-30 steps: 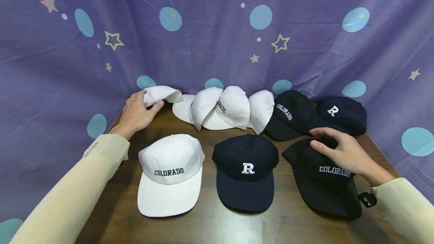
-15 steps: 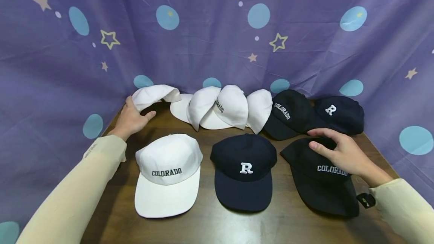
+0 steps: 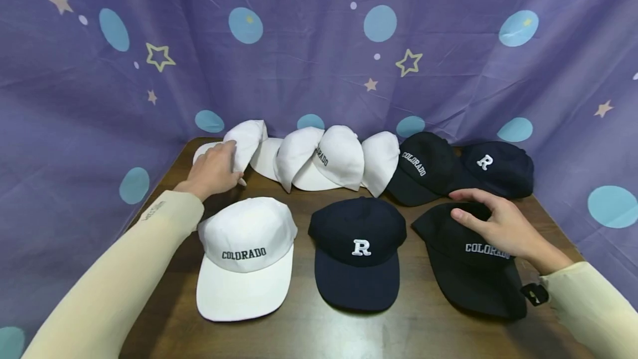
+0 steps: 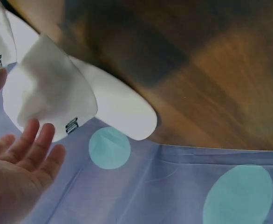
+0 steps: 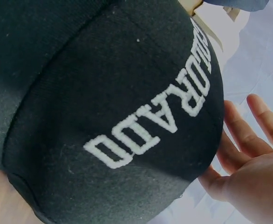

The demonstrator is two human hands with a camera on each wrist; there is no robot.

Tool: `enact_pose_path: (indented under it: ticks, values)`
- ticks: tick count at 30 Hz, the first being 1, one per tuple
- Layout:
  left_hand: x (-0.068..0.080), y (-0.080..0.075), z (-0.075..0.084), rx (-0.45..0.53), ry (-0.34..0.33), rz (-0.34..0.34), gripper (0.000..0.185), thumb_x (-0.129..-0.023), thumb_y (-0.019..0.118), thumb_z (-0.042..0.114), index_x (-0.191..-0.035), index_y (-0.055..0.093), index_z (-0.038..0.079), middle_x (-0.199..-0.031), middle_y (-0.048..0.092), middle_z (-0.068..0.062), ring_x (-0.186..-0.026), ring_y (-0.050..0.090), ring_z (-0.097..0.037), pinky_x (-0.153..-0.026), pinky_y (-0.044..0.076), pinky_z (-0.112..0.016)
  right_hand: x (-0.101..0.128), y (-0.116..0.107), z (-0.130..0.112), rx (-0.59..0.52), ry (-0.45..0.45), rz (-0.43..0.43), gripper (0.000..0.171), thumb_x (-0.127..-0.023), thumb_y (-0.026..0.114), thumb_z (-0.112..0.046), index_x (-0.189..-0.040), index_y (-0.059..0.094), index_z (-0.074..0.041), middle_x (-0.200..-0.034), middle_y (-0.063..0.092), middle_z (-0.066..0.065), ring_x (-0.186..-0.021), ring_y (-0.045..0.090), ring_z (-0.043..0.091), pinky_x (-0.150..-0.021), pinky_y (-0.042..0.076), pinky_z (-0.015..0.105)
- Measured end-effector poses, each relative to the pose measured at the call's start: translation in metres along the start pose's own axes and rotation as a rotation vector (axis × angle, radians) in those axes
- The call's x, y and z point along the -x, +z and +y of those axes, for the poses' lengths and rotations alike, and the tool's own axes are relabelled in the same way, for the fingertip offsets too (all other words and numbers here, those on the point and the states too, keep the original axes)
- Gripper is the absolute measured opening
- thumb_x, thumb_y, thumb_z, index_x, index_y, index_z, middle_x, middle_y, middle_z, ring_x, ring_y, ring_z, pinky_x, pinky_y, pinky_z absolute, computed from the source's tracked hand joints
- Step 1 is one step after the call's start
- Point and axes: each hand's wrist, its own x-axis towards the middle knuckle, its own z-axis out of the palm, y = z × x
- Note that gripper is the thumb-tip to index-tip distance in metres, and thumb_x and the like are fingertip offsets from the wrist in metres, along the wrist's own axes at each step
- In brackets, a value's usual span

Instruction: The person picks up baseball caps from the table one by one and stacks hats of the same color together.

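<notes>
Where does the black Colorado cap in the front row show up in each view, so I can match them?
Head: the black cap sits at lower right, partly hidden by the right hand.
Left wrist: not in it.
Right wrist: large, filling most of the left and middle.
Shared landmark: the right hand, in the head and right wrist views only.

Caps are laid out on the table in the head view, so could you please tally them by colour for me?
White caps: 5 (1 front, 4 back)
Navy caps: 2 (1 front, 1 back)
Black caps: 2 (1 front, 1 back)
Total: 9
</notes>
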Motion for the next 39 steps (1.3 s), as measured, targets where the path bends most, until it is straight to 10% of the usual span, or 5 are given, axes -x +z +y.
enact_pose_path:
  ticks: [6,13,26,39]
  values:
    - [-0.019,-0.007,0.0,0.101,-0.027,0.018,0.081,-0.091,0.069,0.009,-0.155,0.023,-0.008,-0.149,0.029,-0.038,-0.137,0.03,-0.058,-0.111,0.031,-0.067,0.002,0.001,0.001,-0.007,0.008,-0.003,0.035,-0.1,0.068,-0.034,-0.133,0.064,-0.023,-0.133,0.065,0.004,-0.125,0.052,0.024,-0.096,0.04,0.046]
    - [-0.032,-0.019,-0.012,0.231,-0.062,-0.186,0.106,-0.079,0.055,-0.001,-0.158,-0.016,-0.004,-0.162,-0.017,-0.037,-0.151,-0.011,-0.053,-0.122,0.005,-0.061,0.002,0.002,0.003,-0.009,-0.024,0.014,0.034,-0.1,0.069,-0.031,-0.132,0.065,-0.023,-0.131,0.066,0.002,-0.122,0.051,0.008,-0.093,0.036,0.019]
    - [-0.037,-0.002,-0.003,-0.024,0.025,-0.233,0.11,-0.082,0.085,0.025,-0.161,0.015,-0.003,-0.147,0.027,-0.039,-0.132,0.027,-0.056,-0.108,0.034,-0.067,-0.001,0.002,0.003,-0.003,-0.015,0.003,0.034,-0.1,0.069,-0.033,-0.133,0.065,-0.024,-0.132,0.065,0.001,-0.124,0.052,0.015,-0.096,0.039,0.028]
    - [-0.04,0.009,-0.004,0.094,-0.003,-0.255,0.11,-0.082,0.085,0.036,-0.162,0.014,0.007,-0.156,0.023,-0.034,-0.136,0.03,-0.057,-0.109,0.031,-0.071,0.0,0.0,0.005,0.004,-0.002,0.005,0.034,-0.1,0.069,-0.033,-0.133,0.065,-0.024,-0.132,0.065,0.001,-0.123,0.052,0.015,-0.095,0.038,0.028]
